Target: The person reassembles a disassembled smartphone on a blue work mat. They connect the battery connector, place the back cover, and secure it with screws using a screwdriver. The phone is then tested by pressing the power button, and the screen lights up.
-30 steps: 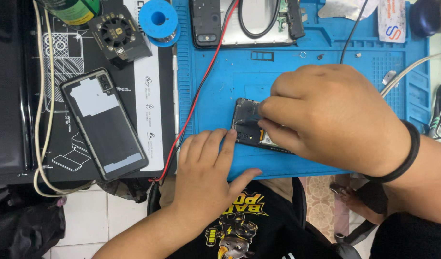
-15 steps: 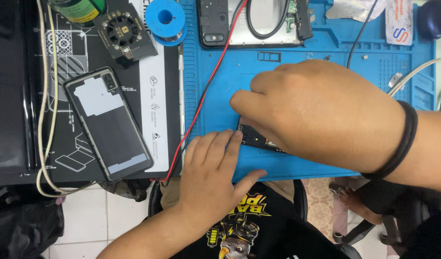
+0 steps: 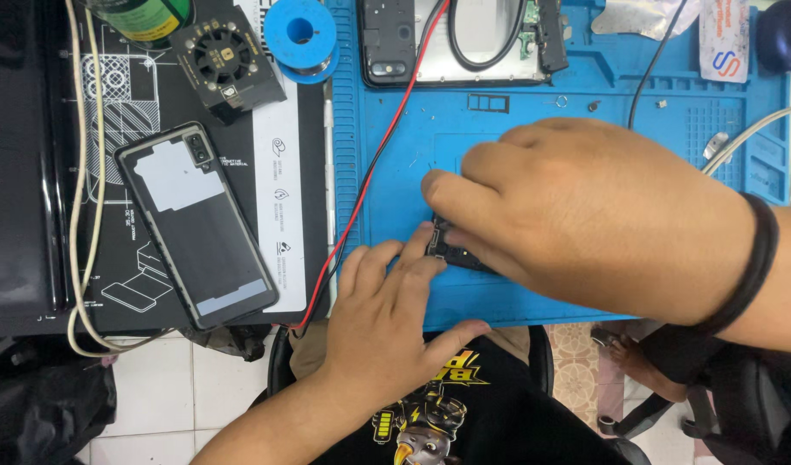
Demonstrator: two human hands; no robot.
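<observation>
A small dark phone circuit board (image 3: 451, 250) lies on the blue work mat (image 3: 395, 155), mostly hidden under my hands. My right hand (image 3: 585, 215) covers it from the right, fingers pinched on its upper edge. My left hand (image 3: 391, 319) rests flat at the mat's near edge, fingertips touching the board's left side. A black band circles my right wrist.
A phone back cover (image 3: 197, 224) lies inside-up on the black mat at left. Behind it stand a small black fan unit (image 3: 223, 65), a blue solder spool (image 3: 299, 34) and a green bottle (image 3: 142, 17). A phone frame (image 3: 460, 39) sits at the mat's far edge; a red wire (image 3: 370, 172) crosses it.
My right hand has slid left over the board, covering more of it. My left hand has stayed at the near edge, fingers shifted slightly toward the board.
</observation>
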